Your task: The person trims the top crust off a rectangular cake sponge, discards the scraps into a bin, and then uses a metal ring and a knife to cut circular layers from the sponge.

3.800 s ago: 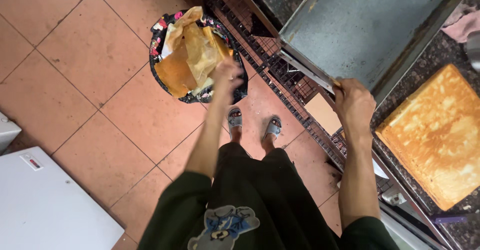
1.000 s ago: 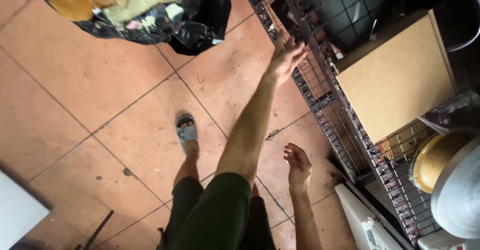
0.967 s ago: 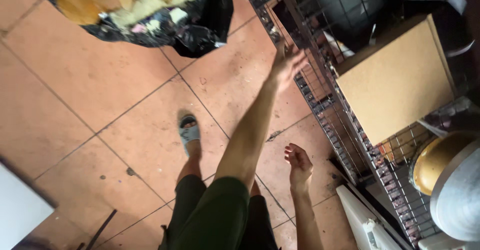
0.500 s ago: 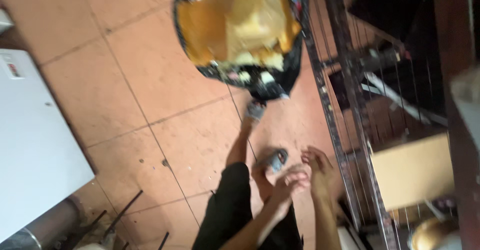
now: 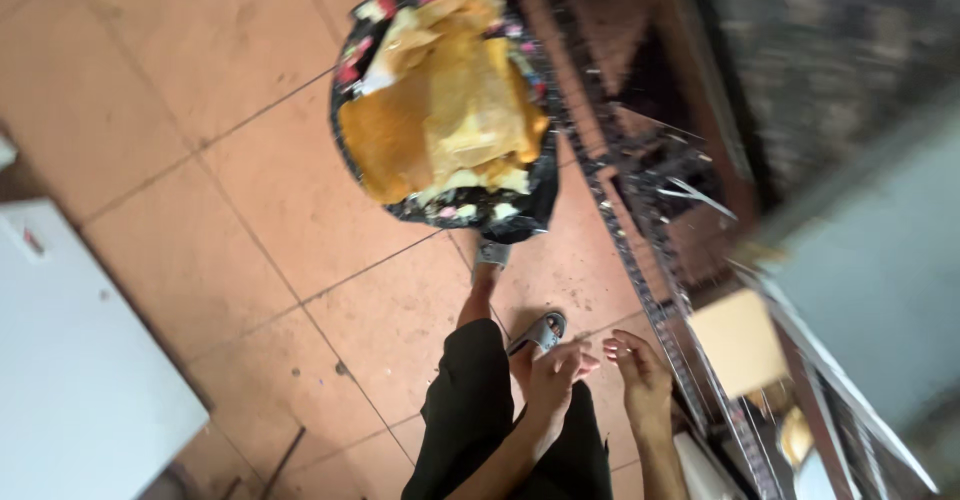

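My left hand (image 5: 556, 372) and my right hand (image 5: 638, 370) hang close together in front of my legs, both holding nothing, fingers loosely spread. They are above the tiled floor, beside the wire rack (image 5: 650, 290) on the right. A black rubbish bag (image 5: 447, 110) stuffed with yellow-brown paper stands on the floor ahead of my feet, well beyond both hands. My grey sandal (image 5: 540, 332) shows just past the left hand.
A white cabinet top (image 5: 70, 360) fills the lower left. Terracotta floor tiles (image 5: 200, 130) stretch to the left. On the right are a dark counter (image 5: 820, 70), a pale blurred surface (image 5: 880, 280) and a tan board (image 5: 738, 342) on the rack.
My left arm has come back from its reach toward the rack and both hands have drawn together, empty. The view has swung so the rubbish bag sits ahead.
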